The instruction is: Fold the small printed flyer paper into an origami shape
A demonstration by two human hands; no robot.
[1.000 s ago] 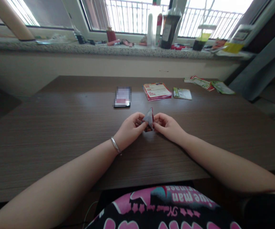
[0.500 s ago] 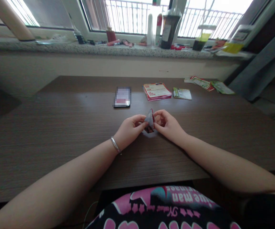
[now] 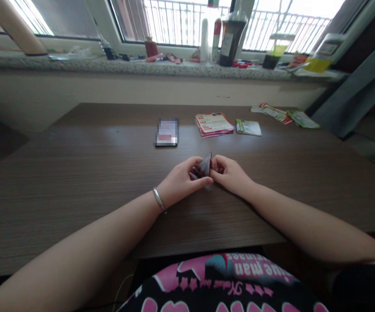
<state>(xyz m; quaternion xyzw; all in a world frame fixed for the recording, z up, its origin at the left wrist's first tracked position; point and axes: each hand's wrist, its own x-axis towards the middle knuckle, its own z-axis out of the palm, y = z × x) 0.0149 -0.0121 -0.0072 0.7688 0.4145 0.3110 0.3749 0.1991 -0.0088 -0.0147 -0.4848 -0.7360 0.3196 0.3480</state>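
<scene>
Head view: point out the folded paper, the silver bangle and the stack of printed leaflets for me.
folded paper (image 3: 205, 165), head view, on its upright grey face.
silver bangle (image 3: 158, 199), head view, on the middle of the visible band.
stack of printed leaflets (image 3: 213, 124), head view, on the middle of the top leaflet.

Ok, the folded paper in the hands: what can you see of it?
The folded paper is small and pointed, roughly triangular, tip upward, with a glossy grey face and dark red showing at its folds. Any print is unreadable. It is pinched upright between the left hand and the right hand, whose fingers hide much of it; whether it touches the table cannot be told.
</scene>
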